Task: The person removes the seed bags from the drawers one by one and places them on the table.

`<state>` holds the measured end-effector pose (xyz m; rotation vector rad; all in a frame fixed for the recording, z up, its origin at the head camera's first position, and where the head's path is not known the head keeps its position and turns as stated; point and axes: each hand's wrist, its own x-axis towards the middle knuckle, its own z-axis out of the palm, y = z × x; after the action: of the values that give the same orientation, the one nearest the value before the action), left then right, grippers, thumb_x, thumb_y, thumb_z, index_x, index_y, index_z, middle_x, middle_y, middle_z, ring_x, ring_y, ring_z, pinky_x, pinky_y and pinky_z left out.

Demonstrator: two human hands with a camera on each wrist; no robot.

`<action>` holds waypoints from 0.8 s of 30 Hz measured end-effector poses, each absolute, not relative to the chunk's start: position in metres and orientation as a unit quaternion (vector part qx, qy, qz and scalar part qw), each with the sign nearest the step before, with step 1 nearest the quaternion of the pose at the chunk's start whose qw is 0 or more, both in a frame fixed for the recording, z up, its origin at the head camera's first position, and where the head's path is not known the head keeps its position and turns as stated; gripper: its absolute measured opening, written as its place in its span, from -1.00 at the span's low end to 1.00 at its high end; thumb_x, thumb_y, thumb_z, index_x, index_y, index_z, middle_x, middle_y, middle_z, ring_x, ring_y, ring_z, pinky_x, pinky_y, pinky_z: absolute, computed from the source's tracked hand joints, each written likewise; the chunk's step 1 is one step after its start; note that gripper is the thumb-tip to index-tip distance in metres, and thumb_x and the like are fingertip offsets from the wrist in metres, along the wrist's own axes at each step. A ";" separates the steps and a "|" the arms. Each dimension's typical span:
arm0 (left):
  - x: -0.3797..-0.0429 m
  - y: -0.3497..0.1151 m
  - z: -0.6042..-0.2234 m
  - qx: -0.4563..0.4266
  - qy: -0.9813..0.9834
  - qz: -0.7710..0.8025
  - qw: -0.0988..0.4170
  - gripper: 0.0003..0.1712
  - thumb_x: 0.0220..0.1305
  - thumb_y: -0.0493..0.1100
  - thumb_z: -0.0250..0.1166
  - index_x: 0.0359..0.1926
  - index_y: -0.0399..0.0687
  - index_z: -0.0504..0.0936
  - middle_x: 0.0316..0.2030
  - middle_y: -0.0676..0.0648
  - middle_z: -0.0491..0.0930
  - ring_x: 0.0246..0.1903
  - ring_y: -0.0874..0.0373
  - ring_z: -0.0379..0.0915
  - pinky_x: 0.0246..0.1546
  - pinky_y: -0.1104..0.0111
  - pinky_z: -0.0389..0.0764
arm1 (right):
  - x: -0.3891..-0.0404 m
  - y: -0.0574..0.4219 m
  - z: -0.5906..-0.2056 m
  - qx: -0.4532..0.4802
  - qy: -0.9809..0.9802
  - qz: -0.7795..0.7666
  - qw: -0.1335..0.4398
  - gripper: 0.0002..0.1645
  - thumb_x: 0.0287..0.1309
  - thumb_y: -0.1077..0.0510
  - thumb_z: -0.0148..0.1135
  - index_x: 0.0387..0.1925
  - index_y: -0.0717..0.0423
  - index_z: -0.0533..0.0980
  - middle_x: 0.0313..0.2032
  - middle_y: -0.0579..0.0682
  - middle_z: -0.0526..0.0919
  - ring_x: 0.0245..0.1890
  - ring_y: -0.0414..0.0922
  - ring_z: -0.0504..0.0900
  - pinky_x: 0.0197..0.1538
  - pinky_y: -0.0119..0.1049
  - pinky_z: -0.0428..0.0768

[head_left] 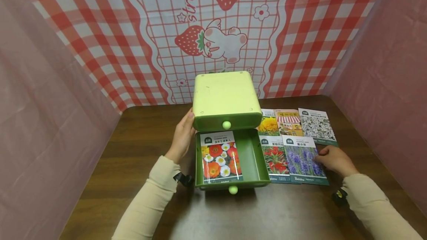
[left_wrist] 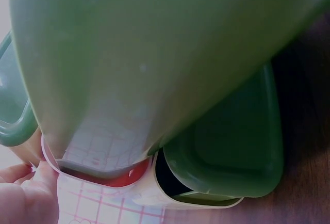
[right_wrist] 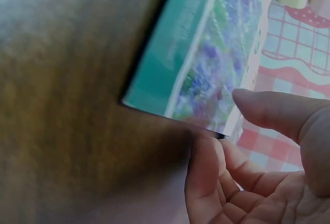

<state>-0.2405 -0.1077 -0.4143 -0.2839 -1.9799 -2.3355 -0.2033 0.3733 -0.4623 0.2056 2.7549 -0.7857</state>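
A small green two-drawer box [head_left: 227, 93] stands on the table with its lower drawer [head_left: 251, 158] pulled out and its upper drawer [head_left: 213, 122] in. A seed packet with red and white poppies [head_left: 221, 160] lies in the lower drawer, at its left. My left hand [head_left: 181, 136] rests against the left side of the box; in the left wrist view its thumb [left_wrist: 46, 177] touches the box's side. With thumb and fingers, my right hand [head_left: 337, 160] pinches the right edge of the lavender seed packet [right_wrist: 221, 53], which overlaps a red-flower packet [head_left: 275, 160].
Behind these lie a yellow-flower packet [head_left: 268, 125], a packet with a striped awning [head_left: 289, 123] and a white-flower packet [head_left: 317, 125]. A red checked cloth [head_left: 100, 29] hangs at the back of the wooden table [head_left: 140, 158], with pink cloth [head_left: 380, 66] at both sides.
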 end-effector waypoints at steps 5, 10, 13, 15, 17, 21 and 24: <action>-0.241 -0.108 -0.415 -0.095 -0.643 -0.760 0.031 -0.32 0.50 0.15 -0.04 0.49 -0.05 0.17 0.50 -0.03 0.15 0.47 0.08 0.08 0.47 0.17 0.25 | -0.204 0.370 -0.453 0.058 0.946 -0.298 0.111 -0.42 0.36 -0.05 0.03 -0.05 0.49 0.42 -0.37 0.16 0.60 -0.40 -0.07 0.55 -0.41 -0.29 0.53; -0.241 -0.108 -0.416 -0.093 -0.646 -0.757 0.032 -0.31 0.50 0.17 -0.04 0.49 -0.05 0.18 0.49 -0.04 0.15 0.47 0.07 0.09 0.46 0.16 0.25 | -0.202 0.354 -0.439 0.017 0.947 -0.314 0.063 -0.39 0.42 -0.11 -0.02 0.00 0.43 0.43 -0.40 0.09 0.60 -0.44 -0.15 0.49 -0.42 -0.32 0.49; -0.241 -0.108 -0.416 -0.091 -0.646 -0.757 0.034 -0.31 0.50 0.16 -0.03 0.49 -0.05 0.19 0.49 -0.04 0.16 0.46 0.07 0.10 0.46 0.16 0.26 | -0.201 0.339 -0.427 -0.014 0.944 -0.329 0.035 -0.43 0.43 -0.09 0.00 0.04 0.40 0.44 -0.31 0.20 0.63 -0.40 -0.16 0.54 -0.42 -0.35 0.55; -0.241 -0.108 -0.416 -0.091 -0.644 -0.759 0.035 -0.32 0.50 0.16 -0.03 0.48 -0.05 0.19 0.49 -0.03 0.16 0.46 0.07 0.11 0.46 0.16 0.26 | -0.200 0.329 -0.420 -0.034 0.942 -0.333 0.018 -0.46 0.43 -0.07 0.01 0.07 0.36 0.45 -0.22 0.26 0.63 -0.35 -0.11 0.58 -0.40 -0.35 0.58; -0.241 -0.108 -0.416 -0.093 -0.643 -0.759 0.035 -0.33 0.51 0.15 -0.04 0.48 -0.05 0.20 0.49 -0.04 0.16 0.45 0.07 0.12 0.45 0.14 0.28 | -0.197 0.317 -0.411 -0.049 0.942 -0.333 0.006 -0.46 0.43 -0.07 0.02 0.09 0.34 0.45 -0.12 0.30 0.63 -0.25 -0.02 0.61 -0.35 -0.33 0.59; -0.241 -0.108 -0.416 -0.093 -0.645 -0.757 0.035 -0.35 0.52 0.13 -0.05 0.49 -0.04 0.19 0.49 -0.02 0.16 0.45 0.07 0.13 0.44 0.13 0.28 | -0.188 0.291 -0.395 -0.082 0.940 -0.330 -0.019 -0.49 0.43 -0.04 0.04 0.13 0.31 0.46 0.01 0.32 0.61 -0.06 0.19 0.60 -0.18 -0.08 0.65; -0.241 -0.108 -0.417 -0.095 -0.646 -0.756 0.036 -0.35 0.52 0.12 -0.06 0.49 -0.03 0.19 0.49 -0.02 0.16 0.45 0.08 0.11 0.45 0.12 0.28 | -0.182 0.271 -0.383 -0.109 0.933 -0.341 -0.031 -0.53 0.43 -0.02 0.06 0.12 0.28 0.47 0.04 0.30 0.61 0.02 0.22 0.59 -0.02 0.13 0.64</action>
<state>-0.2413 -0.1078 -0.4166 -0.2906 -1.9851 -2.3232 -0.1822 0.2705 -0.3834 -0.3495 2.9906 -1.0924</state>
